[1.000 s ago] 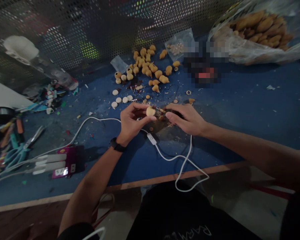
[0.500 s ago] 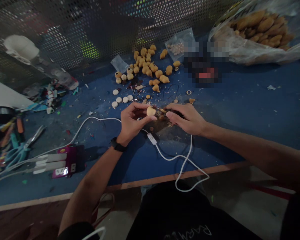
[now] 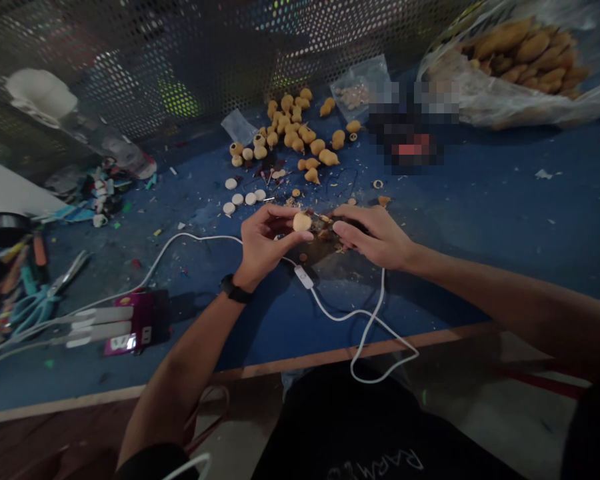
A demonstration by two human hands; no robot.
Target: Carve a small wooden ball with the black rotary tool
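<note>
My left hand (image 3: 267,239) pinches a small pale gourd (image 3: 302,222) between thumb and fingertips, its light round side facing up. Just to the right, my right hand (image 3: 373,233) is closed around a slim corded tool, mostly hidden by the fingers. The tool's thin tip (image 3: 323,218) points left at the gourd; whether they touch I cannot tell. A white cord (image 3: 383,287) runs down from under my right hand and loops over the table edge. Its inline switch (image 3: 303,276) lies below my hands. Shavings and bits are scattered beneath them.
Several tan gourds (image 3: 307,135) lie piled beyond my hands, with white discs (image 3: 251,199) nearer. A plastic bag of gourds (image 3: 535,57) stands far right. On the left are scissors (image 3: 50,293), a purple power bank (image 3: 139,320) with plugs, and assorted scraps.
</note>
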